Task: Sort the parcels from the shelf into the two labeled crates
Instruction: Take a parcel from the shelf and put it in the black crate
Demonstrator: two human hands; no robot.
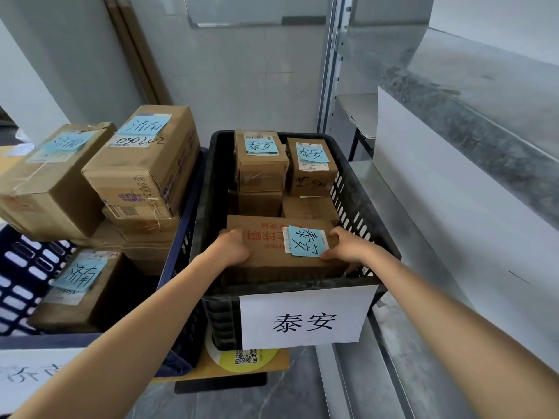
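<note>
Nearest, a white 泰安 sign [305, 319] is taped to the front wall of the black crate [367, 219]. Just behind its rim, a flat parcel [272, 252] with a blue 泰安 note [307, 241] is gripped at both short ends: left hand [234, 244] curled over the left edge, right hand [344, 244] clamped on the right edge, fingertips on the note's corner. The parcel sits inside the crate at the front, apparently resting on the front rim or on boxes below; which one cannot be told.

Risks, judged from this: if released tilted, the parcel may slide forward over the rim. The right hand is squeezed between parcel and slotted wall, so fingers may be pinched when lowering. The note may be peeled off by the fingertips, leaving the parcel unlabelled.

Farther back, two stacked parcels [261, 160] [311, 166] marked 泰安 stand tall; a push from the front parcel could topple them.

To the left, the blue crate [27, 267] is heaped with 济南 boxes [145, 158] above its rim; the top ones lean and could be knocked off by the left arm. The shelf [484, 164] at right looks bare.
</note>
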